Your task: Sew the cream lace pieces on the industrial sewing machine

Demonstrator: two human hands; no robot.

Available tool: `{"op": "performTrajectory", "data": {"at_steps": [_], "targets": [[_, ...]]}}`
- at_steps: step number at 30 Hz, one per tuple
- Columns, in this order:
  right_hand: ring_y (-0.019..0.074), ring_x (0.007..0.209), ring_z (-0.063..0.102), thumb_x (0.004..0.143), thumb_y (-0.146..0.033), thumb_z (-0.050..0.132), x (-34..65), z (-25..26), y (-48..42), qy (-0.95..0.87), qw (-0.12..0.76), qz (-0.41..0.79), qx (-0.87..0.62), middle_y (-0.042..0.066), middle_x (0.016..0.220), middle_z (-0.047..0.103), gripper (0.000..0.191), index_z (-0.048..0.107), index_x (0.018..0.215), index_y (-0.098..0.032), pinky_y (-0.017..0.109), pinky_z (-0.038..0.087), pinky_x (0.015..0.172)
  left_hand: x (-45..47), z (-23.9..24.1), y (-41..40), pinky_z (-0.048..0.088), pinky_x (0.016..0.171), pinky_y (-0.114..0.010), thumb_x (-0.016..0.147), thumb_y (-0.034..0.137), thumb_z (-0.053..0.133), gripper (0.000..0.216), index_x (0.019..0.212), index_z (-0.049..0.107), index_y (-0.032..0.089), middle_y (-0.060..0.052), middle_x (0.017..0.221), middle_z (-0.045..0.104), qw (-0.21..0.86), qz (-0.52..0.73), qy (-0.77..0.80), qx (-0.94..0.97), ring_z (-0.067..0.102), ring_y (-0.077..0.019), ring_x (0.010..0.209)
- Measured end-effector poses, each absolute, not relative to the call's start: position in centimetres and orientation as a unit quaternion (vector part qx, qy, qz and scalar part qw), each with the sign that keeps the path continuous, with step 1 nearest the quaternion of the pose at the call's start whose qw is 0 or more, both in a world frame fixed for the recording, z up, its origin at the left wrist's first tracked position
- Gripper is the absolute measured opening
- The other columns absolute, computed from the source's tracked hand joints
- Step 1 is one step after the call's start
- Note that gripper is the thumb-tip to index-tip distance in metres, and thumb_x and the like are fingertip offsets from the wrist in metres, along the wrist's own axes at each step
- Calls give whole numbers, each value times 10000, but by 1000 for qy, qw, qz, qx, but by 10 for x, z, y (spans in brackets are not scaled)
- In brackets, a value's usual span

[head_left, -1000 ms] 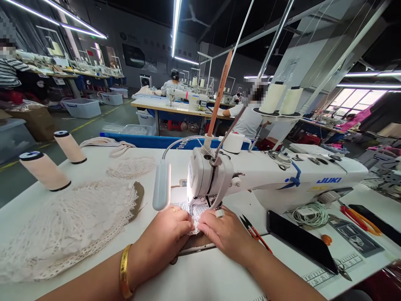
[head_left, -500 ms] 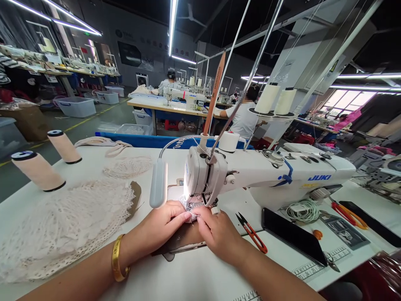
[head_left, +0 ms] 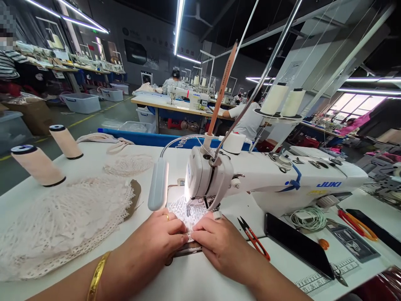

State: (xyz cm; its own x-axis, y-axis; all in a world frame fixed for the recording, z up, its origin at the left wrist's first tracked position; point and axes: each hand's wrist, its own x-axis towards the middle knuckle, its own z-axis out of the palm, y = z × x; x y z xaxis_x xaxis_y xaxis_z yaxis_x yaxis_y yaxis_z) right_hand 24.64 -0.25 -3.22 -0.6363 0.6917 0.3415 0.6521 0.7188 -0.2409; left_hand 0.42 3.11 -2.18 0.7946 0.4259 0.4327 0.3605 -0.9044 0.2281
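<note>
A piece of white lace fabric lies under the needle area of the white sewing machine, lit by the lamp on its left. My left hand, with a ring on one finger and a gold bangle at the wrist, pinches the lace's near left edge. Opposite it, my right hand has its fingertips closed on the near right edge. Both sets of fingertips almost meet at the front of the cloth. The presser foot and needle are mostly hidden behind the machine head.
To the left lies a heap of cream lace pieces, with two thread cones behind it. On the right are red-handled thread snips, a black phone, a coiled cable and a ruler. Other people sit at machines beyond.
Both hands have come nearer to me, and much more of the lace now shows spread out under the machine head. The camera view has shifted slightly.
</note>
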Motion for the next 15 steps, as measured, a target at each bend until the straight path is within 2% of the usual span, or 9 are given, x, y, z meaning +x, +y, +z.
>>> {"op": "performTrajectory", "data": {"at_steps": [8, 11, 15], "targets": [[234, 918, 606, 865, 20, 570, 245, -36, 4, -889, 216, 53, -399, 44, 1089, 735, 378, 696, 1120, -229, 352, 460, 811, -1, -25, 45, 433, 756, -359, 985, 31, 479, 350, 1083, 750, 231, -47, 975, 745, 66, 215, 221, 949, 631, -223, 820], [231, 852, 598, 860, 23, 546, 244, -39, 4, -885, 216, 39, -410, 59, 1092, 734, 398, 695, 1133, -226, 354, 447, 759, -1, -24, 46, 449, 758, -364, 1015, 51, 466, 327, 1080, 745, 209, -61, 1004, 746, 60, 211, 225, 950, 633, -237, 859], [244, 896, 616, 870, 21, 522, 245, -41, 5, -887, 222, 33, -403, 70, 1106, 734, 396, 686, 1141, -216, 360, 454, 765, 0, -25, 46, 476, 812, -375, 1016, 30, 464, 300, 1055, 728, 166, -75, 1007, 751, 42, 228, 193, 954, 645, -240, 893]]}}
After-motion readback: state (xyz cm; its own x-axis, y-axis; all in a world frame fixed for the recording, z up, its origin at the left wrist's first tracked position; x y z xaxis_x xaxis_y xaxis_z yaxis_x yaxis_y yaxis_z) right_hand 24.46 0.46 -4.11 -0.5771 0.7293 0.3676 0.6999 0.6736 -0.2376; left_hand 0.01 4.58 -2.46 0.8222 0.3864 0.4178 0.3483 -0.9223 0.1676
